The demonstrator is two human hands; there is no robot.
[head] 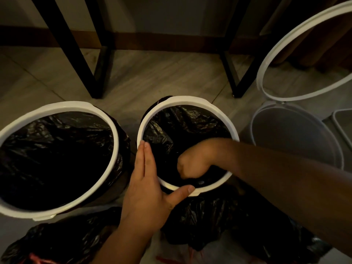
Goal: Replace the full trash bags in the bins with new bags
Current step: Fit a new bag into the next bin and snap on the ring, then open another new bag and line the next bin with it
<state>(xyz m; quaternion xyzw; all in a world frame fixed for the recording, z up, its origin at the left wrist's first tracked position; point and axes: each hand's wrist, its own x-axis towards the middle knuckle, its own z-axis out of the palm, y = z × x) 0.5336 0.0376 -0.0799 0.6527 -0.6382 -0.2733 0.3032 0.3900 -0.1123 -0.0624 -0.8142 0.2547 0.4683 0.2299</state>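
Note:
Three round bins stand on the floor. The left bin [57, 106] has a white ring clamped over a black bag [57, 159]. The middle bin [190, 100] also has a white ring over a black bag [181, 126]. My left hand [146, 180] rests on that ring's left front edge, fingers straight and thumb lying along the rim. My right hand [190, 162] reaches down inside the middle bin against the bag, with its fingers hidden. The right bin [295, 140] is white and unlined, and its ring [270, 54] is tipped up.
Filled black trash bags lie on the floor at the front left [62, 239] and front centre [228, 221], close to the bins. Black table legs [76, 54] [238, 77] stand just behind the bins. Another white rim [341, 126] shows at the far right.

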